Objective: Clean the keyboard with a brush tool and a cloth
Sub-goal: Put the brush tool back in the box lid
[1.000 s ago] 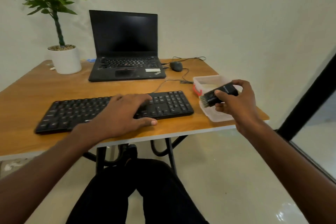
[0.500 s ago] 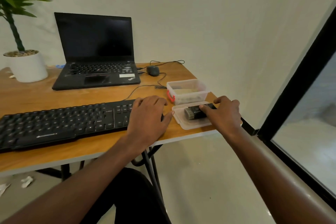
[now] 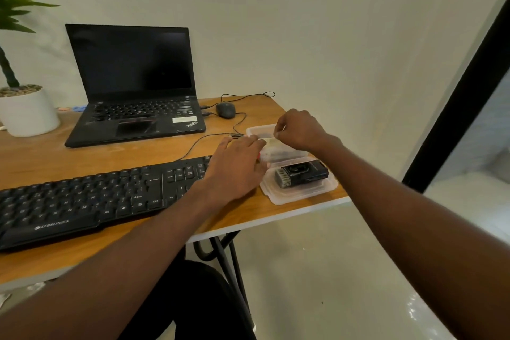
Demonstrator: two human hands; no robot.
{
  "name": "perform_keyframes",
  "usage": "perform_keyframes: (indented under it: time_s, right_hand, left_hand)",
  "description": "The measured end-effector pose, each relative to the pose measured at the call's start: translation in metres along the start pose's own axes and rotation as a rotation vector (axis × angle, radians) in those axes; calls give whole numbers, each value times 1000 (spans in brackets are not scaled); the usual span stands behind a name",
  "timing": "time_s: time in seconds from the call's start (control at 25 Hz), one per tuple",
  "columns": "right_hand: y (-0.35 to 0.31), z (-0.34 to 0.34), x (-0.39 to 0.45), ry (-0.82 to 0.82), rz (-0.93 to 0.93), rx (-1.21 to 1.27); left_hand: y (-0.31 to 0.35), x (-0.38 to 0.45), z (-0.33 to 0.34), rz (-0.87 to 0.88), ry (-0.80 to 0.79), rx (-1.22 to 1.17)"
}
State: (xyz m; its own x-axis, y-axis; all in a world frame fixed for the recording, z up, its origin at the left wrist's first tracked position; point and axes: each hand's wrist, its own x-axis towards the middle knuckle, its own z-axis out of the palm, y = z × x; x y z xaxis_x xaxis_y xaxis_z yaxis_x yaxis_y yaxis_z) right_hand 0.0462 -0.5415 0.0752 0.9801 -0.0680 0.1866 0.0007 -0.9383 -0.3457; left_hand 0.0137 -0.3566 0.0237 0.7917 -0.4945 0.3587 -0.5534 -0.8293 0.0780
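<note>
Since half a second ago, brush tool (image 3: pixel 302 174) released and lying on the clear lid (image 3: pixel 300 194) at the surface's (image 3: pixel 82 152) right edge, bristles toward 9 o'clock. Right hand (image 3: pixel 299 130) lifted off it and raised over the clear container (image 3: pixel 265 132) at 12 o'clock of the lid, fingers curled, thumb and forefinger pinched together on something pale and too small to identify. Left hand (image 3: pixel 238 165) moved to the right end of the black keyboard (image 3: pixel 91 199), fingers straight and together, tips against the container's near wall. No cloth plainly visible; contents of the container unclear. Farther back at 11 o'clock, open laptop (image 3: pixel 132 85) with dark screen; mouse (image 3: pixel 225 109) with trailing cable beside it; white plant pot (image 3: pixel 27 112) at the far left. Pale wall behind, glossy floor below, dark frame at the right.
</note>
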Motion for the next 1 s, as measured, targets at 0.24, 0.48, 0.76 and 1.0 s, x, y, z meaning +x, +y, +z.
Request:
perform_keyframes:
  time_s: [0.24, 0.48, 0.76, 1.0]
  right_hand:
    - [26, -10, -56, 417, 68, 158]
    - [43, -2, -68, 261, -50, 365]
    - [44, 36, -44, 323, -183, 374]
    - [39, 27, -48, 469, -290, 424]
  left_hand:
    - [18, -13, 4, 22, 211, -41]
    - [49, -21, 7, 32, 151, 0]
    - [59, -17, 17, -52, 121, 40]
    - [57, -14, 18, -121, 98, -78]
